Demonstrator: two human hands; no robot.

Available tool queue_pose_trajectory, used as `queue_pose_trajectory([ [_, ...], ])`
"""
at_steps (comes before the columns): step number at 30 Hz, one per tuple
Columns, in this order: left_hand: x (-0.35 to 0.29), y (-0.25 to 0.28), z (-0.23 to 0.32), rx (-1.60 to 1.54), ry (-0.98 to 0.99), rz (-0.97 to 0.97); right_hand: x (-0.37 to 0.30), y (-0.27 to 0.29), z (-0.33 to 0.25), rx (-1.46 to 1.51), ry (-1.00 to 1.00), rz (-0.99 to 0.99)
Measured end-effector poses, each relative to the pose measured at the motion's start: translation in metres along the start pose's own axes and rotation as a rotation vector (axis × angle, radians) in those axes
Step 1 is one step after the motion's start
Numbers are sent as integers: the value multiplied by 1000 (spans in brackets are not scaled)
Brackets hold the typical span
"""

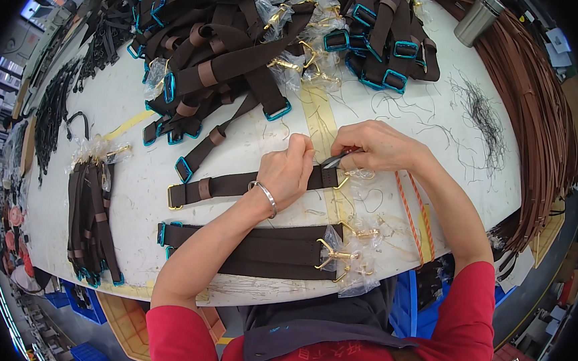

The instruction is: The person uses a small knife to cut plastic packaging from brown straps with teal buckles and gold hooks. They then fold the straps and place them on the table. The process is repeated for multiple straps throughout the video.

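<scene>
A dark brown webbing strap (232, 185) lies across the table in front of me, with a gold-coloured buckle (172, 197) at its left end. A gold metal fitting (342, 181) is at its right end, by clear plastic. My left hand (287, 175) is closed in a pinch above the strap; what its fingertips hold, if anything, is too small to make out. My right hand (379, 149) grips small dark snips (334, 160), their blades at the strap's stitched right end and pointing toward my left hand. An orange cord (409, 219) hangs below my right wrist.
Nearer me lie several stacked straps (274, 252) with gold hooks in plastic. A big pile of straps (228, 71) with blue-wrapped buckles fills the far side. A strap bundle (91, 221) is at left. Right are thread scraps (482, 120), a steel flask (479, 18) and brown strips (531, 90).
</scene>
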State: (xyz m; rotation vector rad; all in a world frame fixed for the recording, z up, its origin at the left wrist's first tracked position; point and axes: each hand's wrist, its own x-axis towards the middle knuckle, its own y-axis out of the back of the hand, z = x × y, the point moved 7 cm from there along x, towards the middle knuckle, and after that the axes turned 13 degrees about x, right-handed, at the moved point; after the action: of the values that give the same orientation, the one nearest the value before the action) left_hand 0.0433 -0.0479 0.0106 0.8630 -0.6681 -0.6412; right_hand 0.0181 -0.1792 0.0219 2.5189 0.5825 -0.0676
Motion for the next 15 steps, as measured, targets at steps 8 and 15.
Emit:
queue_pose_trajectory([
  [8, -1, 0, 0, -14, -20, 31, 1, -2, 0, 16, -3, 13],
  [15, 3, 0, -2, -41, 23, 52, -24, 10, -16, -259, 121, 429],
])
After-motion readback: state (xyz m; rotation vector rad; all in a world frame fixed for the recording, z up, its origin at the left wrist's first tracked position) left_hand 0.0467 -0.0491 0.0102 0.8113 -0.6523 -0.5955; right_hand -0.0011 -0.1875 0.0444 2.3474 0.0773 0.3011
